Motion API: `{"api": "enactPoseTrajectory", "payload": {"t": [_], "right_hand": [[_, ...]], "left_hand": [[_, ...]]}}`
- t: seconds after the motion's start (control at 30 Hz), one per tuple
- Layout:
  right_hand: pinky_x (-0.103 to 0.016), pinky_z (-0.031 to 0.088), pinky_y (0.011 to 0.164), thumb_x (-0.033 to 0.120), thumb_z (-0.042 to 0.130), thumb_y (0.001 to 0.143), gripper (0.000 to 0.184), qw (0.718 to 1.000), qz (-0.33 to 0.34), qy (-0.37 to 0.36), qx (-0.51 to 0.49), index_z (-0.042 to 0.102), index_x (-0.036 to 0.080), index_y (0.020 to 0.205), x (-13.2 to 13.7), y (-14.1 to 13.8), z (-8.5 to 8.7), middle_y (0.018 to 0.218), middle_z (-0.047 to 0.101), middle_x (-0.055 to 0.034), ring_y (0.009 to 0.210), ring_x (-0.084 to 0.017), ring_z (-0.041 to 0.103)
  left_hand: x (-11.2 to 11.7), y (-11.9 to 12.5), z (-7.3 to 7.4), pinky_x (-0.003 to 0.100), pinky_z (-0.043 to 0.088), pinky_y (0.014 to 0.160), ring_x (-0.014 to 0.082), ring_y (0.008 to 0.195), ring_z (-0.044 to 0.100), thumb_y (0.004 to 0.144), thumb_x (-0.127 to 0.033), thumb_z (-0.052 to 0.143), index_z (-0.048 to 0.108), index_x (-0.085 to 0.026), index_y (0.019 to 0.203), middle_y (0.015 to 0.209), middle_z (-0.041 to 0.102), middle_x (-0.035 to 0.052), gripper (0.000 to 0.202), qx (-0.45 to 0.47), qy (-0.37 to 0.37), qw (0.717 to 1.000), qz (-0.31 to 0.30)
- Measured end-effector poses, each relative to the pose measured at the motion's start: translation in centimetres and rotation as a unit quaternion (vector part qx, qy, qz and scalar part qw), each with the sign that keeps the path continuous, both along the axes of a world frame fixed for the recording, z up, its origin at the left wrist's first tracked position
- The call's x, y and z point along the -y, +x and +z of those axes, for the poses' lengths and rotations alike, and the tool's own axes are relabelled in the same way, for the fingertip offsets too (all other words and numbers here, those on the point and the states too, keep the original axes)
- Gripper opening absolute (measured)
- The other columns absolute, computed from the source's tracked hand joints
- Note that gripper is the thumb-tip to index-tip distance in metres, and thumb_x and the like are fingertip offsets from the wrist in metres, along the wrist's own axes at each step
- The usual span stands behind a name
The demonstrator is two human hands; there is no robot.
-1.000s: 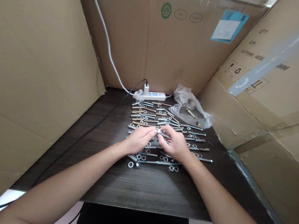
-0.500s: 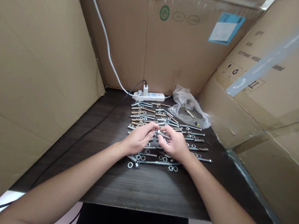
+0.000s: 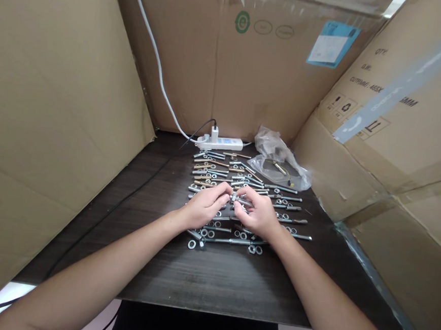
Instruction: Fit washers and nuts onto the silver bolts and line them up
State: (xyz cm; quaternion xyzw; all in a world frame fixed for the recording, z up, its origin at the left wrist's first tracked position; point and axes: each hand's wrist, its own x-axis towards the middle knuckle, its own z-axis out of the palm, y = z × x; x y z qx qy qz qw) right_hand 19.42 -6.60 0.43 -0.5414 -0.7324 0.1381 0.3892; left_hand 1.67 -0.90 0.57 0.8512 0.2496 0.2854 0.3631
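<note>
Over the rows of hardware, my two hands meet fingertip to fingertip. My right hand (image 3: 258,212) is closed around a silvery bolt (image 3: 245,202), whose shaft shows between thumb and fingers. A hex nut (image 3: 233,198) sits at the bolt's left end. My left hand (image 3: 206,204) is closed, its fingertips pinching at the nut from the left. Below and around both hands lie loose bolts (image 3: 217,229), washers (image 3: 192,244) and nuts (image 3: 251,249); some are hidden under the hands.
A dark wooden table (image 3: 150,276) carries the rows. Behind them stand a white power strip (image 3: 222,144) and a clear plastic bag (image 3: 271,143). A black cable (image 3: 126,196) crosses the left side. Cardboard walls (image 3: 58,96) enclose the left, back and right.
The nut between my fingertips shows a slightly different face. Both hands stay in nearly the same place, with small finger movements.
</note>
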Motion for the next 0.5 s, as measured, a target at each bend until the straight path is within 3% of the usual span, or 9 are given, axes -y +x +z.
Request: {"api": "enactPoseTrajectory", "payload": {"t": [0.1,0.27,0.5], "right_hand": [[-0.02,0.032,0.045,0.029,0.054,0.076,0.013,1.0,0.0,-0.003,0.0,0.056,0.019,0.084,0.01,0.01,0.08,0.054,0.05,0.006,0.041,-0.007,0.041],[-0.02,0.031,0.044,0.029,0.055,0.075,0.014,1.0,-0.005,0.006,-0.008,0.058,0.019,0.084,0.03,0.01,0.17,0.052,0.048,0.0063,0.04,-0.007,0.039],[-0.02,0.031,0.043,0.028,0.054,0.076,0.012,1.0,0.0,0.008,-0.011,0.056,0.019,0.082,0.06,0.04,0.12,0.052,0.048,0.0063,0.039,-0.007,0.038]], "left_hand": [[0.11,0.03,-0.06,0.025,0.04,0.071,0.0127,0.074,0.049,0.094,-0.029,0.036,0.05,-0.018,0.101,0.082,0.054,0.0003,0.02,0.031,0.007,0.999,0.017],[0.02,0.1,-0.19,0.024,0.041,0.074,0.0128,0.077,0.051,0.094,-0.028,0.038,0.053,-0.017,0.1,0.086,0.055,0.0015,0.019,0.061,0.017,0.998,-0.001],[-0.25,0.26,0.11,0.025,0.04,0.072,0.0135,0.075,0.048,0.093,-0.034,0.037,0.052,-0.017,0.09,0.08,0.053,0.0008,0.022,0.031,-0.051,0.998,-0.015]]}}
